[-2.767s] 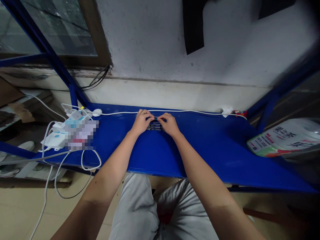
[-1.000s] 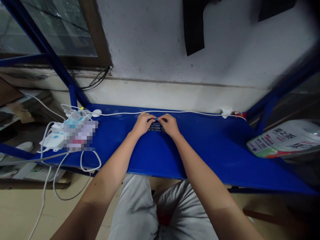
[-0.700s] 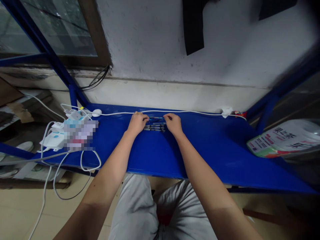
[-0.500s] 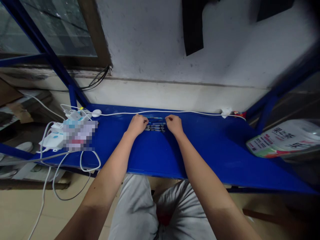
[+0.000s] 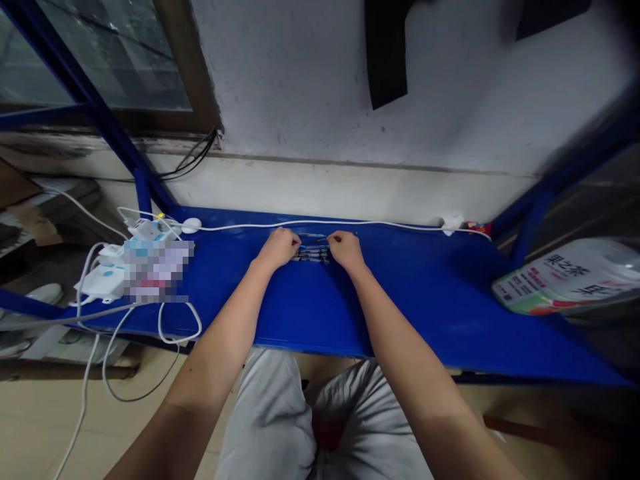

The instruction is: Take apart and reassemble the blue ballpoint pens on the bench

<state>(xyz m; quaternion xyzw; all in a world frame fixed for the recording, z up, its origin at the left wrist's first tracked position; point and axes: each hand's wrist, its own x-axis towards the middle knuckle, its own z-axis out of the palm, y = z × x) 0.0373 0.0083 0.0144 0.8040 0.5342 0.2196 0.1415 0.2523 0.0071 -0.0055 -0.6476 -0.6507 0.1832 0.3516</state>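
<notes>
Several slim pens (image 5: 313,255) lie side by side in a neat stack on the blue tabletop (image 5: 310,307), between my two hands. My left hand (image 5: 281,248) is closed in a pinch at their left ends, with a bit of light blue pen at its fingertips. From the right, my right hand (image 5: 346,249) pinches the end of a thin dark pen that points toward the left hand. Another blue pen (image 5: 313,235) lies just behind, near the back of the group. Fingers partly cover the pen ends.
A white cable (image 5: 280,225) runs along the table's back edge. On the left are white power strips and chargers (image 5: 107,277) with looping cords. A large labelled plastic bottle (image 5: 565,277) lies at the right. Blue frame posts (image 5: 143,193) rise at the sides, before the wall.
My left hand has shifted slightly right, and the right hand slightly left, so they are closer together over the pens. The pen stack looks nearly unchanged.
</notes>
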